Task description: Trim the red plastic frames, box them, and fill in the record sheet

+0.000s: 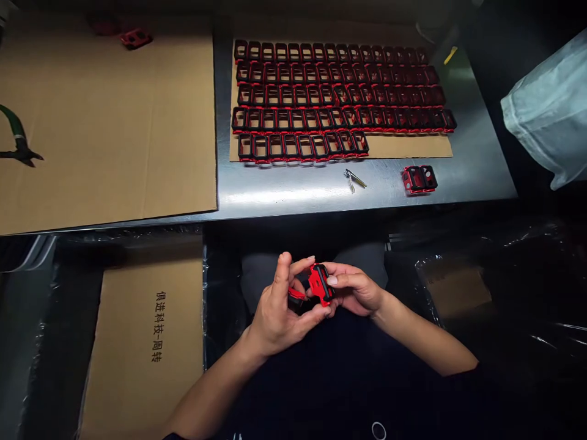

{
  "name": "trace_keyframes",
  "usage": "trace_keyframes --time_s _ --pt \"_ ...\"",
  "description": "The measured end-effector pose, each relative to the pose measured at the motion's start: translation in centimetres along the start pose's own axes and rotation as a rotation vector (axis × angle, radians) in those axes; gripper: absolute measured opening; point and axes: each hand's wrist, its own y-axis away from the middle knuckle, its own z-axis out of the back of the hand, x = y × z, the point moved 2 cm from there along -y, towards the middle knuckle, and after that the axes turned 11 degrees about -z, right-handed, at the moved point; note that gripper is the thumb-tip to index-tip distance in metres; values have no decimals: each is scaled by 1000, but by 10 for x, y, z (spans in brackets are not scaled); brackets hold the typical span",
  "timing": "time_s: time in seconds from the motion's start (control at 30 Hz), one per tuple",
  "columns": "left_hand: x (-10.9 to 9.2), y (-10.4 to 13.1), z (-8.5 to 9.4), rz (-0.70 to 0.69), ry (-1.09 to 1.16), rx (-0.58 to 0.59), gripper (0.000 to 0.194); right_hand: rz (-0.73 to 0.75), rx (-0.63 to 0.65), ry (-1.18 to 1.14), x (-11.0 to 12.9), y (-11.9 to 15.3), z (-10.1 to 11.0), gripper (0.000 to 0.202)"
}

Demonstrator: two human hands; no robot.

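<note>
Below the table's front edge, my left hand (pixel 279 311) and my right hand (pixel 355 287) hold a red and black frame-shaped part (pixel 320 284) between them. The fingers of my right hand are closed on its right side. My left thumb and a fingertip touch its left side, while my left index finger points up. A second red and black piece (pixel 296 294) lies within my left palm, partly hidden by the fingers.
Rows of red and black parts (pixel 288 119) stand on cardboard (pixel 403 146) on the metal table (pixel 284 198). Nearer are a nail clipper-like tool (pixel 355 178) and more parts (pixel 419 179). Pliers (pixel 21 146) lie left on another cardboard sheet (pixel 105 122); a pale bag (pixel 550 104) is right.
</note>
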Motion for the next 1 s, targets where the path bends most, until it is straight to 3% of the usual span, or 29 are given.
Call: trace_keyframes --time_s 0.17,0.53,0.77,1.0 --pt "3 3 -1 77 -6 -13 108 -24 23 -34 -2 0 0 48" --pt "7 12 -1 175 105 -31 103 118 -85 79 6 12 -15 51" --pt "8 16 -2 136 180 -14 103 162 -107 104 2 14 -15 48" --pt "11 18 -3 68 103 19 103 187 -128 166 2 18 -19 51"
